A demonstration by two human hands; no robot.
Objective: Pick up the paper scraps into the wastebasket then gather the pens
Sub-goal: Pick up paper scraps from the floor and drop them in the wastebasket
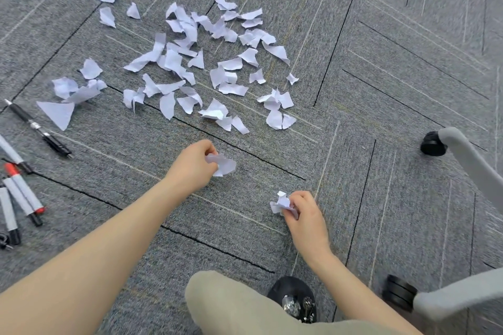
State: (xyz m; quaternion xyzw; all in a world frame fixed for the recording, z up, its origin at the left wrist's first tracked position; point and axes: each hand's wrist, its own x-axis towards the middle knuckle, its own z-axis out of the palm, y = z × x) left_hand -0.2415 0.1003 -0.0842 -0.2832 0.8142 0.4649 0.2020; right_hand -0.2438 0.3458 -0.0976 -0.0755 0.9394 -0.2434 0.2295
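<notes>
Two hands, left [192, 163] and right [304, 215], each clutching crumpled scraps; dozens loose on carpet [381, 90]; six-odd pens [21, 198].

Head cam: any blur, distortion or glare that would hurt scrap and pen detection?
Head view: wide-angle bend, carpet lines curve toward the edges; light is even and soft, shadows faint, no glare; the paper scraps at centre are crisp, while the pens at the left edge and the chair base on the right look smeared; both hands are sharp.
</notes>
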